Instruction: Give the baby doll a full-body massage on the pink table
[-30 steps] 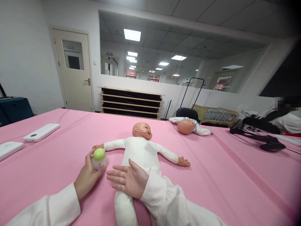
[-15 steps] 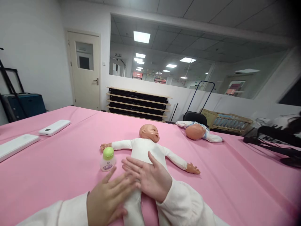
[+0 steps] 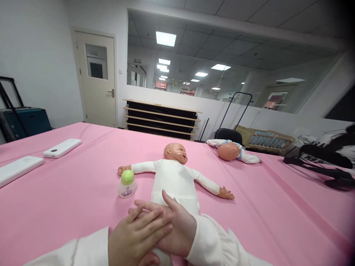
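Note:
My left hand [image 3: 135, 236] lies with its fingers flat across the palm of my right hand [image 3: 180, 225]. The right hand is open, palm turned up, its thumb raised. Nothing shows between the two palms, though part of that contact is hidden. Both hands are over the lower body of a baby doll [image 3: 174, 181] in a white cloth suit, on its back with arms spread. Beside the doll's arm, left of my hands, stands a small clear bottle [image 3: 127, 188] with a green cap.
A pink cloth [image 3: 83, 199] covers the table. Two white devices [image 3: 63, 147] lie at the left. A second doll [image 3: 229, 151] lies at the far edge, and a black strapped bag [image 3: 318, 166] is at the right. Stacked boards [image 3: 162, 118] stand beyond the table.
My hands have come closer together and slid lower, the left fingers now covering more of the right palm. The view has shifted slightly. The doll and bottle stay in place.

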Tool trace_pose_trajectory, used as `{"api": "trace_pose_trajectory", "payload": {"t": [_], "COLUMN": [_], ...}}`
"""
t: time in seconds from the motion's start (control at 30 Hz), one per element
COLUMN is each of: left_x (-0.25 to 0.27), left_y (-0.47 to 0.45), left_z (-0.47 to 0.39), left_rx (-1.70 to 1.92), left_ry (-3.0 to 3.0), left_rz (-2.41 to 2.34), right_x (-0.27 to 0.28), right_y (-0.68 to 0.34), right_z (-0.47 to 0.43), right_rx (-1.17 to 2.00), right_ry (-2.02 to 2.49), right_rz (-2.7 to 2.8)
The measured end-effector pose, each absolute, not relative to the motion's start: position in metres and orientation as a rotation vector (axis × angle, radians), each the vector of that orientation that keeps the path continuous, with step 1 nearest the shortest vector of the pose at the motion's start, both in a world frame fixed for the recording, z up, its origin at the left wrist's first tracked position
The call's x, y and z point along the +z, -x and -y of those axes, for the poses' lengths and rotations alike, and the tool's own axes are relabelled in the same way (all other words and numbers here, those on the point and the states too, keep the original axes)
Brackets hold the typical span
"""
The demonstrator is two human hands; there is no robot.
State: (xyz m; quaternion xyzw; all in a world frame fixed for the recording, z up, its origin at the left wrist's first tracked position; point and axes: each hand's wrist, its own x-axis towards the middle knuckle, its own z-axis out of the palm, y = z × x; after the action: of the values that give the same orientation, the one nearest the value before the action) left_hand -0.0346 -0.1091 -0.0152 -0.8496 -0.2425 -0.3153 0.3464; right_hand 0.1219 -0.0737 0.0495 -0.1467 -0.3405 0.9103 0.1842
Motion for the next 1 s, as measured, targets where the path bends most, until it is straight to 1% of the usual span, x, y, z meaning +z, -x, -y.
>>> {"api": "trace_pose_trajectory", "payload": {"t": [0.07, 0.13, 0.23, 0.37, 0.47, 0.57, 0.63, 0.73, 0.87, 1.0], "left_x": [-0.016, -0.016, -0.020, -0.026, -0.021, -0.015, -0.014, -0.016, -0.014, 0.001], "left_y": [0.034, 0.034, 0.030, 0.029, 0.035, 0.040, 0.040, 0.033, 0.008, -0.031], "left_z": [0.111, 0.112, 0.112, 0.110, 0.112, 0.113, 0.111, 0.104, 0.075, 0.014], "left_rx": [-0.830, -0.854, -0.936, -1.018, -0.915, -0.766, -0.712, -0.744, -0.938, -1.357], "left_ry": [2.207, 2.202, 2.178, 2.134, 2.198, 2.286, 2.364, 2.496, 2.640, 2.600], "left_rz": [0.730, 0.801, 0.690, 0.614, 0.740, 0.899, 0.986, 1.145, 1.380, 1.582], "right_x": [0.052, 0.059, 0.066, 0.055, 0.051, 0.058, 0.063, 0.063, 0.049, 0.031], "right_y": [-0.123, -0.125, -0.127, -0.127, -0.142, -0.173, -0.198, -0.232, -0.254, -0.245], "right_z": [0.074, 0.073, 0.077, 0.091, 0.092, 0.074, 0.050, 0.003, -0.067, -0.125], "right_rx": [2.593, 2.506, 2.380, 2.480, 2.449, 2.197, 1.908, 1.522, 1.076, 1.040], "right_ry": [0.404, 0.358, 0.312, 0.355, 0.411, 0.527, 0.651, 0.856, 1.145, 1.325], "right_rz": [0.972, 0.961, 0.946, 0.972, 1.004, 1.138, 1.244, 1.268, 1.213, 1.035]}}
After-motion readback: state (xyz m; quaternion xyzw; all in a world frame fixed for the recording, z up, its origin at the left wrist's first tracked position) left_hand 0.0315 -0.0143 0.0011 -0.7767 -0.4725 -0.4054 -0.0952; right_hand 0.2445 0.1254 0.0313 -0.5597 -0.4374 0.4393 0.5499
